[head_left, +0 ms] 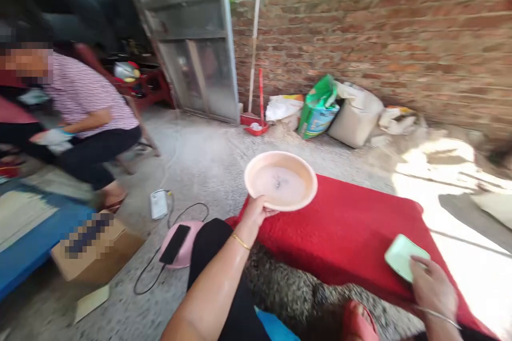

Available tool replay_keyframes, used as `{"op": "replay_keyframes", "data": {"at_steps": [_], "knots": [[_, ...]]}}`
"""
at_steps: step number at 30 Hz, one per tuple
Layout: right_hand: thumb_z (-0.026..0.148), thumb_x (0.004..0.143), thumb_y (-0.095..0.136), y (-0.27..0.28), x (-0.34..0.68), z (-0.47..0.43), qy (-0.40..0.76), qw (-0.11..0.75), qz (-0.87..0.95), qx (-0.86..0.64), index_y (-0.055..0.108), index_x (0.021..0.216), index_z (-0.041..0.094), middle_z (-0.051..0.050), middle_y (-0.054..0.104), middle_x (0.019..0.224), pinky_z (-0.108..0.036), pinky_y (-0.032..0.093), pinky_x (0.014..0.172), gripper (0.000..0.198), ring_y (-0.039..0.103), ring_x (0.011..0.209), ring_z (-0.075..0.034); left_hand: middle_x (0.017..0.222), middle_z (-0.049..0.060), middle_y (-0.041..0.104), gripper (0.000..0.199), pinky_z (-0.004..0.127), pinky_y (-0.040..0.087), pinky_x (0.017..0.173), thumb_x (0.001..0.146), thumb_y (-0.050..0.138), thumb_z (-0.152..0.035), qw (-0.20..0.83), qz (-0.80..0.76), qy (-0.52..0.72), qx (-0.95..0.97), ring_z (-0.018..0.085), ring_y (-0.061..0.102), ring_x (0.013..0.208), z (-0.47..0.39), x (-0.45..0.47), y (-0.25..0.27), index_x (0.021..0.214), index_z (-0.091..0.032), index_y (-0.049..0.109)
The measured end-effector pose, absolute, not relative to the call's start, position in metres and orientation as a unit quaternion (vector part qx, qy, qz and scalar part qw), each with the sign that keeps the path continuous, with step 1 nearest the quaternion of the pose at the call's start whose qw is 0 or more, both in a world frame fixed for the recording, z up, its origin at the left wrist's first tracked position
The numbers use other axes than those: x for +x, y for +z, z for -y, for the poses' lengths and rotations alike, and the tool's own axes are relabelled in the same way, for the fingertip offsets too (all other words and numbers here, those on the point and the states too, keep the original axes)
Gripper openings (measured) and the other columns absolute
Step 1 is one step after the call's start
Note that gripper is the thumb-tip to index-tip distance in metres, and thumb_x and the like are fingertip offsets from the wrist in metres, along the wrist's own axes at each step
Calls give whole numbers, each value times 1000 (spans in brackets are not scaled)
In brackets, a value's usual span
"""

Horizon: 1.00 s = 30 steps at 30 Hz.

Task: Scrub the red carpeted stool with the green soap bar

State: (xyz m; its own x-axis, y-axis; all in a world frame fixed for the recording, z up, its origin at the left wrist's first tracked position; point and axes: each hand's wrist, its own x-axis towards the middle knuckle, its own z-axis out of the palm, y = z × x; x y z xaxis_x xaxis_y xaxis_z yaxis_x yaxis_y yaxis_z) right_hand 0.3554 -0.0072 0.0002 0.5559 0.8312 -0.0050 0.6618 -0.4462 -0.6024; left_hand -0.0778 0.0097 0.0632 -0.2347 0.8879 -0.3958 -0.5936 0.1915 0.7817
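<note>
My left hand (255, 217) grips the near rim of a round, cream-coloured plastic basin (313, 180), its thumb over the edge. Cloudy whitish liquid (264, 181) lies in the basin, with small dark bits in the middle that I cannot identify. The basin is at the far left edge of a red cloth (352, 213); whether it hangs above or rests there, I cannot tell. At the right, my right hand (435, 286) pinches the near side of a small pale green dish (401, 253) over the cloth's right part.
To the left, a person (94, 93) in a striped top sits bent forward. A cardboard box (100, 256), a pink stool (192, 242) with a phone (175, 244) on it, cables and a white device (159, 204) are nearby. Sacks (356, 114) and a red dustpan (256, 129) stand by the brick wall (380, 37).
</note>
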Motion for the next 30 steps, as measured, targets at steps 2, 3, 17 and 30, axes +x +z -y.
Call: {"op": "replay_keyframes", "data": {"at_steps": [2,3,17,30], "knots": [[40,74,48,8,351,11,176,283,414,-847,64,91,24,-10,63,82,-41,45,67,28,58,76,-31,100,10,68,48,38,59,68,69,62,-19,605,-484,616,143,20,67,78,-10,-78,63,117,-16,54],[40,74,47,11,348,9,181,287,407,-848,64,96,23,-10,62,83,-40,45,69,32,58,79,-30,101,10,68,46,39,59,68,71,62,-21,609,-488,609,138,20,67,78,-9,-78,64,117,-16,54],[69,80,52,35,305,8,77,213,437,-871,49,130,23,-16,40,126,-48,39,92,67,40,118,-35,82,2,56,24,32,56,65,75,62,-26,635,-533,505,240,15,61,73,43,-28,47,96,-17,53],[18,74,65,20,243,15,92,275,757,-585,65,112,25,-9,37,136,-39,42,98,39,44,118,-28,140,12,43,38,44,25,111,91,45,-36,69,-530,103,839,29,30,136,18,-7,31,124,-22,58]]}}
